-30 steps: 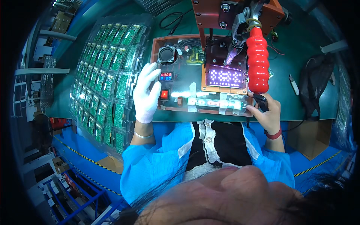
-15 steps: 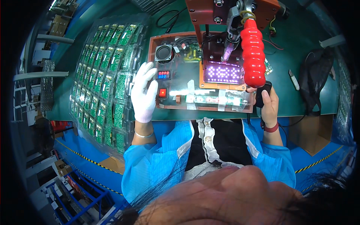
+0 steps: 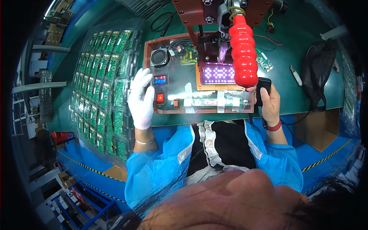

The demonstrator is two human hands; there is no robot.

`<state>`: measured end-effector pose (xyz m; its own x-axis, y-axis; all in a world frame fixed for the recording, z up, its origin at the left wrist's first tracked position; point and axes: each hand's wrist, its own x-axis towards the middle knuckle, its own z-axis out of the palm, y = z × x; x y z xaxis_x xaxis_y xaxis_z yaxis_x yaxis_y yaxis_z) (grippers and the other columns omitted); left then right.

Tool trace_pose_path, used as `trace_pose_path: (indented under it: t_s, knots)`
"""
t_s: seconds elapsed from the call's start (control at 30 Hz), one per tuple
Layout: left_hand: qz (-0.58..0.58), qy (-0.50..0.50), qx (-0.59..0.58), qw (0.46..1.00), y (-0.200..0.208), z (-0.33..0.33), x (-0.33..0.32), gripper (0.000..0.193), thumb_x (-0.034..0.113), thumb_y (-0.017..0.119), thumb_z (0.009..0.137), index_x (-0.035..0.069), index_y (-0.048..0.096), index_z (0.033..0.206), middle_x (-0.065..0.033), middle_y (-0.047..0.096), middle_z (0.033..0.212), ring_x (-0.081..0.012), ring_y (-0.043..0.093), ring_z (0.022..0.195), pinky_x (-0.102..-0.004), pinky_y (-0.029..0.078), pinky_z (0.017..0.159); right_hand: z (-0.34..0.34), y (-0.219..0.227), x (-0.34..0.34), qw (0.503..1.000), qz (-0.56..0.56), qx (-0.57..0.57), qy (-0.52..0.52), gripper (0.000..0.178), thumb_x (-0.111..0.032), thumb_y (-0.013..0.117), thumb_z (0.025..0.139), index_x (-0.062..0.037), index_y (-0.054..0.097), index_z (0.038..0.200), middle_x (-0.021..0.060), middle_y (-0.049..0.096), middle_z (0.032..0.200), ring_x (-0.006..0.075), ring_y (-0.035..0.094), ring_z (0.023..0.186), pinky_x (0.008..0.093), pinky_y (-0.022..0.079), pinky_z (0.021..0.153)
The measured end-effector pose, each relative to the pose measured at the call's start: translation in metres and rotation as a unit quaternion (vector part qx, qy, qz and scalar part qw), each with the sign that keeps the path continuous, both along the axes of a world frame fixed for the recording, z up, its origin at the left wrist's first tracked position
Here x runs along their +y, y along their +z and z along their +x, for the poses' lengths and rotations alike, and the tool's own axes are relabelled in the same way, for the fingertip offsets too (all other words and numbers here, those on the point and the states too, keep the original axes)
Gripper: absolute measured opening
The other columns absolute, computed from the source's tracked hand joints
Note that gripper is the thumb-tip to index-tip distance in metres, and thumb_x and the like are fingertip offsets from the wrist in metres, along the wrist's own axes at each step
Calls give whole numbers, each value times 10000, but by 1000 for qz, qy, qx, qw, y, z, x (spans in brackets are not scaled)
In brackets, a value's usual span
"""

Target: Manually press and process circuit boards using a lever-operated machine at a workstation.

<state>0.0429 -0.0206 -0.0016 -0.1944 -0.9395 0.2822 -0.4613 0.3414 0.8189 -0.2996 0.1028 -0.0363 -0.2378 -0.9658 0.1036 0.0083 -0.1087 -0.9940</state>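
Note:
My left hand (image 3: 141,99), in a white glove, hovers with spread fingers beside the left edge of a test fixture (image 3: 172,69) under a clear cover. It holds nothing. A black handheld device (image 3: 264,85), exact kind unclear, is gripped in my bare right hand (image 3: 271,106) at the fixture's right front corner. The red ribbed lever handle (image 3: 244,53) hangs down close above that device. Lit dots glow through a purple-tinted plate (image 3: 218,73) under the press. Left on the fixture are a digital meter (image 3: 160,79) and a lit red switch (image 3: 160,98).
Clear plastic trays of green circuit boards (image 3: 101,69) lie to the left. Beyond the handle is a loose circuit board (image 3: 264,60). A utility knife (image 3: 296,76) and a black mesh bag (image 3: 320,73) lie at the right. A cardboard box (image 3: 321,128) stands below the table edge.
The meter's upper reading has changed, and the lit dot pattern looks different. The view has shifted, so the fixture and handle sit farther left in the picture. My hands hold much the same pose.

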Motion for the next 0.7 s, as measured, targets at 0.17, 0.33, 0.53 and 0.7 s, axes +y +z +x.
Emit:
trace_pose_path:
  t_s: [0.17,0.33,0.53,0.7]
  knots:
    - [-6,1,-3,1000,-1,-1,0,433,-95,531,774,27,662,1168,-138,606,1339,-307,469,1354,-425,348,1151,-1,-1,0,1000,-3,12,2,235,-85,430,996,20,530,1181,120,719,1006,106,514,635,228,488,639]
    - [-5,3,-3,1000,-1,-2,0,433,-96,531,771,26,663,1165,-138,612,1331,-309,475,1348,-426,350,1148,-2,0,0,999,-11,31,6,239,-84,431,997,22,528,1188,118,718,1009,109,516,637,227,488,639]
    - [-7,3,-3,1000,0,-1,0,432,-95,533,770,27,665,1163,-137,618,1323,-309,481,1341,-426,354,1143,-2,-1,0,1000,-1,19,9,247,-83,425,997,24,526,1195,115,718,1009,112,515,638,228,487,640]
    - [-13,-1,-1,1000,0,0,0,432,-96,535,769,28,667,1161,-136,624,1315,-306,487,1337,-420,359,1138,-2,1,0,1000,3,19,9,257,-94,444,984,27,539,1190,115,721,1013,118,523,642,233,490,645]
